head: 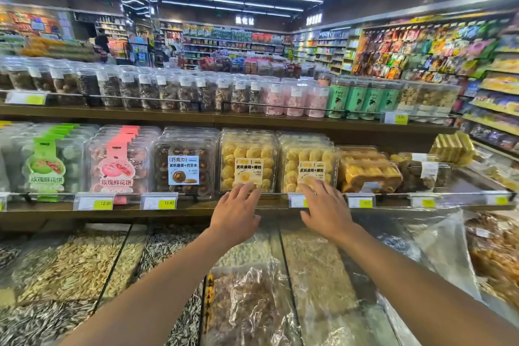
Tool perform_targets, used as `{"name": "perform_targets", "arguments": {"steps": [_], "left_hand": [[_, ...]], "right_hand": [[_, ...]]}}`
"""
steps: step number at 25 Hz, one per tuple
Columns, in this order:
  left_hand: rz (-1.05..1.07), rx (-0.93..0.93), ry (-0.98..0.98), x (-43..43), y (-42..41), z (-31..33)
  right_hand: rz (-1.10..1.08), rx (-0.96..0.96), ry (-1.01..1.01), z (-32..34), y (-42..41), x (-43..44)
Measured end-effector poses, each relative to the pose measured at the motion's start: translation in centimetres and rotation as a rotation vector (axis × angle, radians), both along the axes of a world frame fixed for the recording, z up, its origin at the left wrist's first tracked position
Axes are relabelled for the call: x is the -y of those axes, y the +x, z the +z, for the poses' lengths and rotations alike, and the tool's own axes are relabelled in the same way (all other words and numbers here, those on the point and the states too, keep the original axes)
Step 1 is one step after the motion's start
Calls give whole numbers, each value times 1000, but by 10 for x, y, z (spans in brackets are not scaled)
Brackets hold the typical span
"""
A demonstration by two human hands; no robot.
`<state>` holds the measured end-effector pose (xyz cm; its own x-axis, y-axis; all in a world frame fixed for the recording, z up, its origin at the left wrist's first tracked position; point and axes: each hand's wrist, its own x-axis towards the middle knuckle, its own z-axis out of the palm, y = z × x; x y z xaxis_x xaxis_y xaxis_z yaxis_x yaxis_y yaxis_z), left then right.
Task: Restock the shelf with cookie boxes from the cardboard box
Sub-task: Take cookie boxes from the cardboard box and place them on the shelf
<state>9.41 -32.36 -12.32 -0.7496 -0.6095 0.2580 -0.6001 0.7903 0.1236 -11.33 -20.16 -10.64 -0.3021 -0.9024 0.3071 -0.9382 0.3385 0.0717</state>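
My left grip [237,211] and right grip [323,208], fingers apart, press the cookie boxes [247,149] at twelve o'clock, likely squaring them

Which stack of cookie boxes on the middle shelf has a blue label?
The dark chocolate cookie stack, just left of the yellow cookie stack that the left hand touches. Its neighbours' labels are pink or yellow, not blue.

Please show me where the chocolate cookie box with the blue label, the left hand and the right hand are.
chocolate cookie box [184,170]: head view, on its blue label.
left hand [235,212]: head view, on the back of the hand.
right hand [327,209]: head view, on the back of the hand.
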Motion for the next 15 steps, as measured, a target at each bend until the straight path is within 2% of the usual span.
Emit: {"name": "perform_targets", "arguments": {"steps": [8,15], "left_hand": [[-24,32,-3,-5,-57,13],[50,64,32,16,-139,8]], "right_hand": [[-61,-12,-9,20,-56,-13],[5,-14,24,16,-143,25]]}}
